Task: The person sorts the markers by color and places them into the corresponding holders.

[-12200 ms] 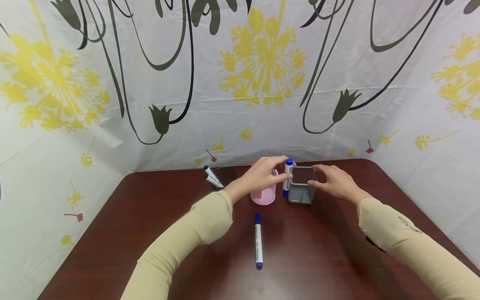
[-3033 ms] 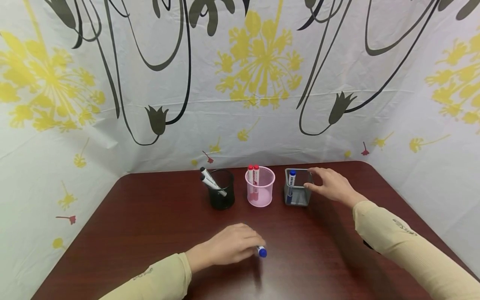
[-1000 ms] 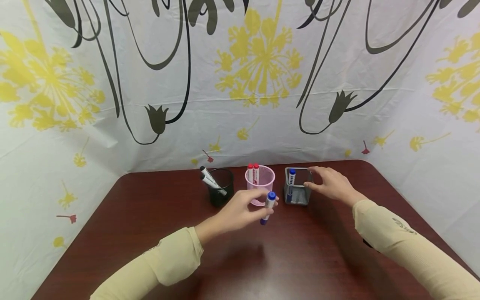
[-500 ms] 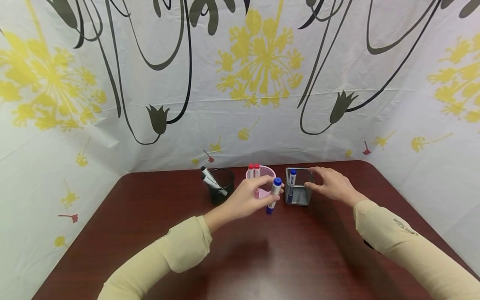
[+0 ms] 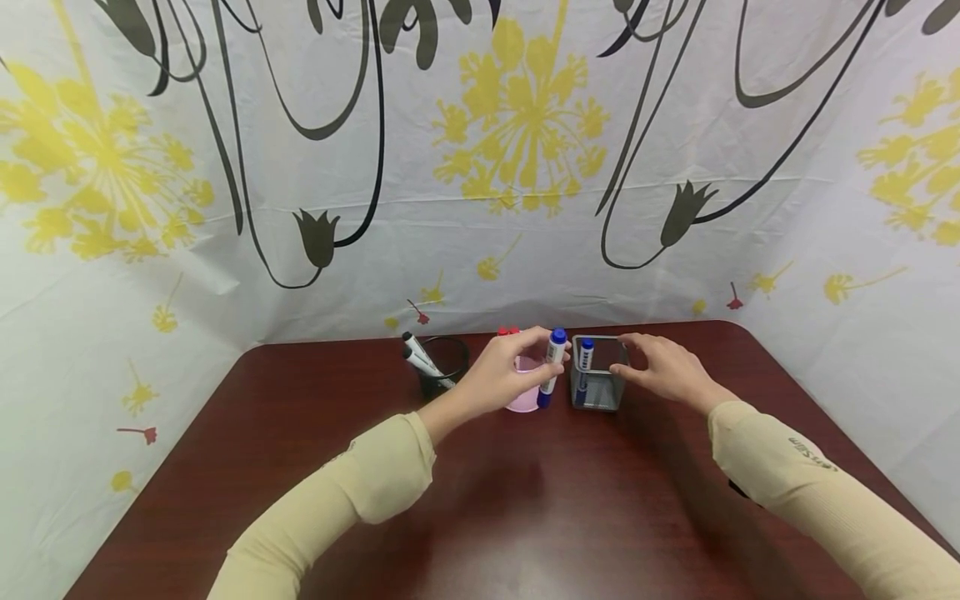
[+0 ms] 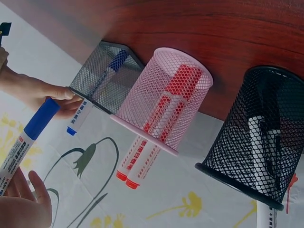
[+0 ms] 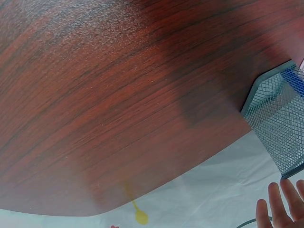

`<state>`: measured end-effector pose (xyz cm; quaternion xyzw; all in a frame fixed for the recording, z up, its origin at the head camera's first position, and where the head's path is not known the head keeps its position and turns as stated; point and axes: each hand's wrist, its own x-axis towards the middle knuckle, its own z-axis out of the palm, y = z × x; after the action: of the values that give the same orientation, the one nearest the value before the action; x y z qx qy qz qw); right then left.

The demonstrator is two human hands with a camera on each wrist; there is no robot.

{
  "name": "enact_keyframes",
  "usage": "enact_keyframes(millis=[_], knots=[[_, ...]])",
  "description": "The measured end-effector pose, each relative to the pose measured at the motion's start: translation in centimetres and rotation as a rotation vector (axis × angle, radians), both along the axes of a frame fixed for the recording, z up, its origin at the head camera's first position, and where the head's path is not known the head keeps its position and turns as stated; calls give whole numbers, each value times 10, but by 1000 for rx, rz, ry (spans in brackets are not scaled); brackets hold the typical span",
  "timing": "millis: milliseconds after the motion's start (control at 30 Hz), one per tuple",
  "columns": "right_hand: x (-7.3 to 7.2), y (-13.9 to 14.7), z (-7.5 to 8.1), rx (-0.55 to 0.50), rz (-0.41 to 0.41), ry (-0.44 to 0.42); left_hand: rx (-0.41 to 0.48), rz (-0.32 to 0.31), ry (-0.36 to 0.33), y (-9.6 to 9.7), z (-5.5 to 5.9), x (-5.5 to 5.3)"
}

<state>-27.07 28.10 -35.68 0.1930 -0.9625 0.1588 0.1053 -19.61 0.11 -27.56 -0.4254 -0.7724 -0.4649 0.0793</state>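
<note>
My left hand (image 5: 504, 373) pinches a blue-capped whiteboard marker (image 5: 552, 367) between thumb and fingers. The marker stands nearly upright, just left of a square grey mesh pen holder (image 5: 597, 392); its blue cap (image 6: 42, 118) shows large in the left wrist view. My right hand (image 5: 667, 367) holds that pen holder at its right side, thumb near the front corner and fingers near the back one. In the right wrist view, fingertips (image 7: 286, 186) meet the rim's corner. Another blue marker (image 5: 585, 367) leans inside the holder.
A pink mesh cup (image 6: 164, 102) with two red markers (image 6: 156, 133) stands behind my left hand, partly covered in the head view. Left of it is a black mesh cup (image 6: 254, 137) with two black-capped markers (image 5: 422, 358). A patterned cloth (image 5: 480, 250) hangs behind the dark wooden table (image 5: 225, 450).
My left hand has picked the blue marker up from the table and carried it forward and right, close beside the square holder. The other blue marker now stands inside that holder; my right hand stays there.
</note>
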Motion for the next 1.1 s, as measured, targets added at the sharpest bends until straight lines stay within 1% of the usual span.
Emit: enact_keyframes(millis=[167, 333, 533, 767, 933, 1100], knots=[[0, 0, 0, -2, 2, 9, 29, -11, -26, 2, 2, -5], [0, 0, -1, -3, 6, 21, 38, -4, -43, 5, 6, -9], [-1, 1, -2, -3, 6, 28, 23, 4, -53, 9, 7, -17], [0, 1, -1, -5, 7, 25, 24, 27, -44, 18, -14, -50], [0, 1, -1, -7, 7, 15, 47, 32, -22, 23, -13, -58], [-1, 0, -1, -6, 5, 3, 48, 42, -2, 25, -10, -61]])
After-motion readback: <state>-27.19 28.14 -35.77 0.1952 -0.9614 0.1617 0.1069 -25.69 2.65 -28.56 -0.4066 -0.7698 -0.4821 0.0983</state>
